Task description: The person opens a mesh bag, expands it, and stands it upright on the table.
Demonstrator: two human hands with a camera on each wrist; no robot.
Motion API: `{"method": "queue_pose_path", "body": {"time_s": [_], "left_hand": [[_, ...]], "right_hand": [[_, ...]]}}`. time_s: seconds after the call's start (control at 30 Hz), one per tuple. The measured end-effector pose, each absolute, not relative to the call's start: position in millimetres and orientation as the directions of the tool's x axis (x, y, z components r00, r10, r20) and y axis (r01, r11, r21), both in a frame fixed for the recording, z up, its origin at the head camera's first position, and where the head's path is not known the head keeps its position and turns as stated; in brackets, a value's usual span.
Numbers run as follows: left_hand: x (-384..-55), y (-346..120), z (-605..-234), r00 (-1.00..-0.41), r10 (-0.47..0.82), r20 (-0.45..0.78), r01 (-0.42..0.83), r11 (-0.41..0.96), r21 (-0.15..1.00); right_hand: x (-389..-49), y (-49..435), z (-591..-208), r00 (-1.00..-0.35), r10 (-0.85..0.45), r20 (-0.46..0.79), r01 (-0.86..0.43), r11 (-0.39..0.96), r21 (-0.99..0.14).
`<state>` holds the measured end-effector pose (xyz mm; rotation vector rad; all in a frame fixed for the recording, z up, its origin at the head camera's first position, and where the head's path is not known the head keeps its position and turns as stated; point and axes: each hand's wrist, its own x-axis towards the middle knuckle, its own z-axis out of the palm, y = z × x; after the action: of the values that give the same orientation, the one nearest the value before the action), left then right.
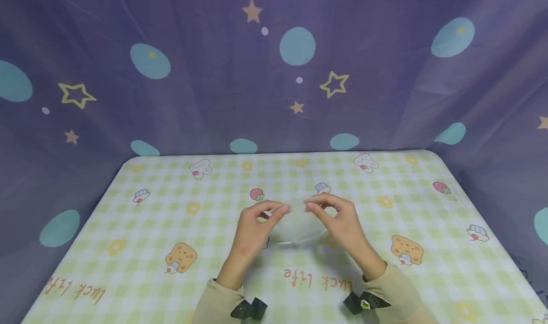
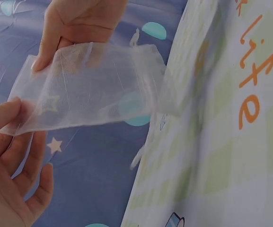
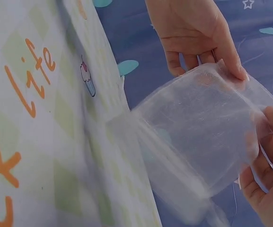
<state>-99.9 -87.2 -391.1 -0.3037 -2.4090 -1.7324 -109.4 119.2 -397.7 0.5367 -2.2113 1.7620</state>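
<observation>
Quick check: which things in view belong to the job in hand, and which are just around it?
Job in hand:
Sheer white bag, pinched by both hands
Left hand
Right hand

Just around:
Checked tablecloth
Patterned purple backdrop
Dark wrist devices

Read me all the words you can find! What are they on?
"luck life": orange, upside down in the head view, on the cloth, front middle.
"luck life": again, on the cloth, front left.
Dark marks by the cloth's right edge: too unclear to read.
Bag: no words visible.
</observation>
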Motion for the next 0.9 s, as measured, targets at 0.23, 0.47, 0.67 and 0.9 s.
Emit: {"method": "queue_pose_path", "body": {"time_s": [0.23, 0.47, 0.67, 0.9], "left_hand": [[-99.4, -86.4, -388.7, -0.956, 0.041, 0.291, 0.291, 0.279, 0.915], [-96.8, -87.4, -386.2, -0.961, 0.045, 0.272, 0.274, 0.280, 0.920], [-94.1, -89.8, -385.5, -0.969, 0.121, 0.217, 0.243, 0.278, 0.930], [-93.6, -90.7, -382.6, -0.977, 0.150, 0.149, 0.189, 0.300, 0.935]], "right_hand": [[-107.2, 114.0, -399.4, -0.910, -0.122, 0.397, -0.415, 0.225, -0.882], [-108.9, 109.2, -401.9, -0.893, -0.082, 0.443, -0.451, 0.198, -0.871], [-109.5, 113.2, -401.4, -0.896, -0.105, 0.432, -0.444, 0.199, -0.874], [-106.9, 114.7, -400.1, -0.880, -0.201, 0.431, -0.467, 0.198, -0.862]]}}
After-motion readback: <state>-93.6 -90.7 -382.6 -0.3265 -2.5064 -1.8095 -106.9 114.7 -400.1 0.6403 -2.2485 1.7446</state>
